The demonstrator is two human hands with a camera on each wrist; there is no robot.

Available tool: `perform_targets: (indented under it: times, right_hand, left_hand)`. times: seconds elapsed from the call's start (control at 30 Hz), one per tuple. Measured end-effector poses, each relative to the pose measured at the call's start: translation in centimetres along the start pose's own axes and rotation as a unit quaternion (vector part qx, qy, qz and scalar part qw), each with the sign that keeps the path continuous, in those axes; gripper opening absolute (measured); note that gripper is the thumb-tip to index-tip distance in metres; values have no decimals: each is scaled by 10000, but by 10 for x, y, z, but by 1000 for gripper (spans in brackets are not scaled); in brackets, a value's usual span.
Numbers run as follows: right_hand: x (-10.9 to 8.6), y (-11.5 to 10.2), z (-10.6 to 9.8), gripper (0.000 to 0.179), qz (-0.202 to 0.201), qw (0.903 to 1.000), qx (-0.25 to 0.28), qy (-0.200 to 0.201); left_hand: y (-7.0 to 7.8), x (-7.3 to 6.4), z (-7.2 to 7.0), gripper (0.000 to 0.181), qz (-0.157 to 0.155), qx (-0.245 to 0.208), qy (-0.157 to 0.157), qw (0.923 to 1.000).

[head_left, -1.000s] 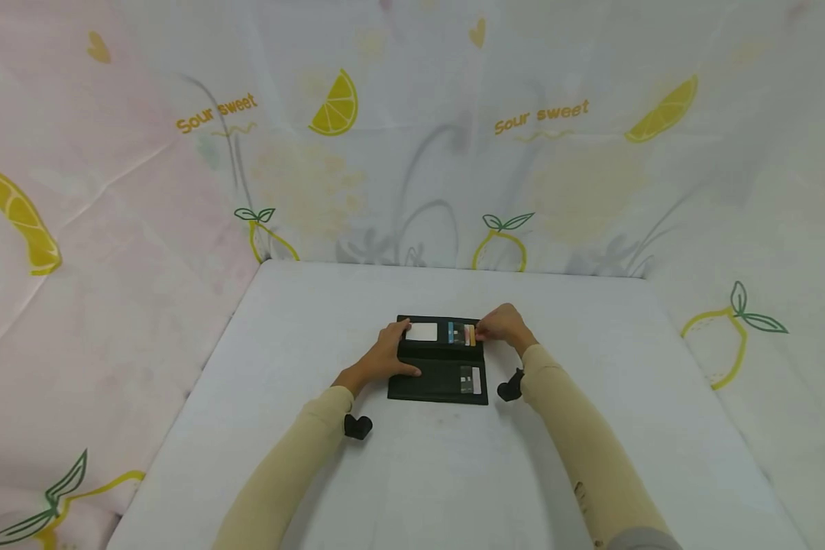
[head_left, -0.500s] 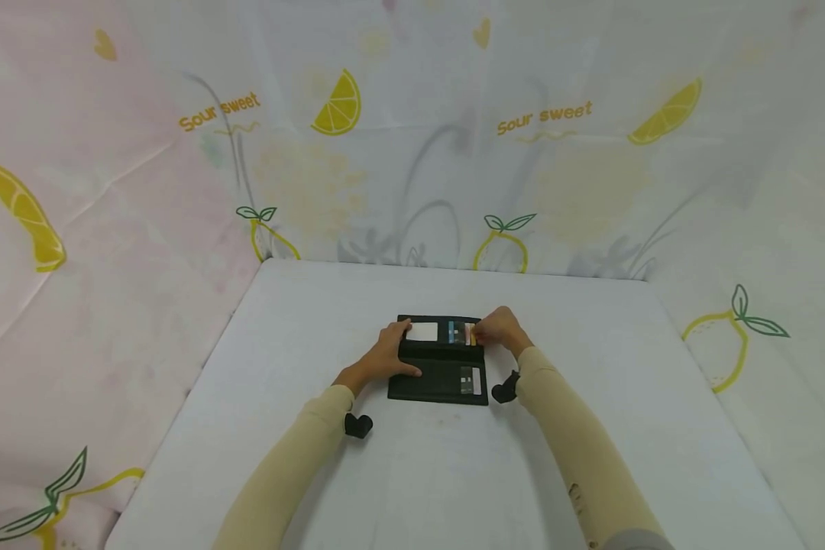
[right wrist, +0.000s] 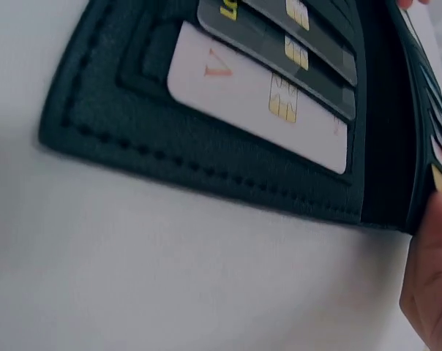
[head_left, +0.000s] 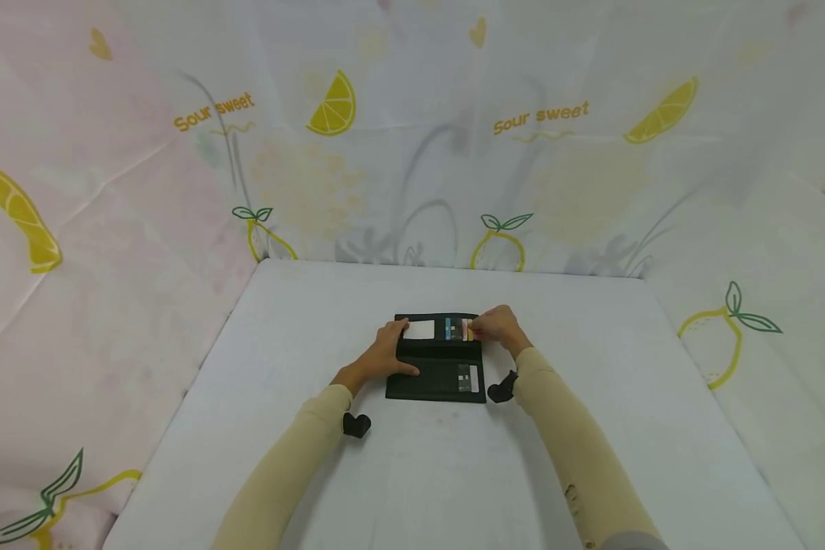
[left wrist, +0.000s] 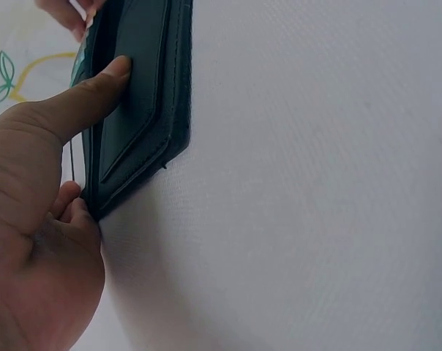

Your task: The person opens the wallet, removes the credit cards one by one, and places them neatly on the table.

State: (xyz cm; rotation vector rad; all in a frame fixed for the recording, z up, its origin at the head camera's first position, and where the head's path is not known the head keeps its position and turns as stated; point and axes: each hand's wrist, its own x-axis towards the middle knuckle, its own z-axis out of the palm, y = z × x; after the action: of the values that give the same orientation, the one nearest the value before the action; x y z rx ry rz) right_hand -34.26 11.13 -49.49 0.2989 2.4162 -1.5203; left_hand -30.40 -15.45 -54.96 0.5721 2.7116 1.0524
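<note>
Your right hand (head_left: 498,324), the nearer, pinches the yellow card (right wrist: 440,179) at the far right of the wallet (head_left: 431,386), which extends leftward, long axis left-right; your spread left hand (head_left: 386,353) presses its left side

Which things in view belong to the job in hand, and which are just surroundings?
Job:
wallet, lying open
left hand, holding the wallet
right hand, at the yellow card
other cards, in the slots

Surroundings:
table
printed cloth
black hearts, by the wrists
</note>
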Motion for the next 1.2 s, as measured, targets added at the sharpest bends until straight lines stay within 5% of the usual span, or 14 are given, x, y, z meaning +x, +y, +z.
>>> perform_targets:
  times: [0.47,0.7,0.97,1.2]
  right_hand:
    - [0,13,-12,27,34,9999,138,45]
    - [-2,22,-26,35,353,9990,255,-137]
    - [3,30,-20,37,426,9977,507,-105]
    - [5,39,-35,41,263,9971,677,-204]
  left_hand:
    - [2,3,1,111,161,45,-139,9998]
    - [-1,5,0,112,107,113,-160,9998]
    - [-4,5,0,112,114,205,-187,9995]
    - [-3,4,1,112,162,105,-173,9997]
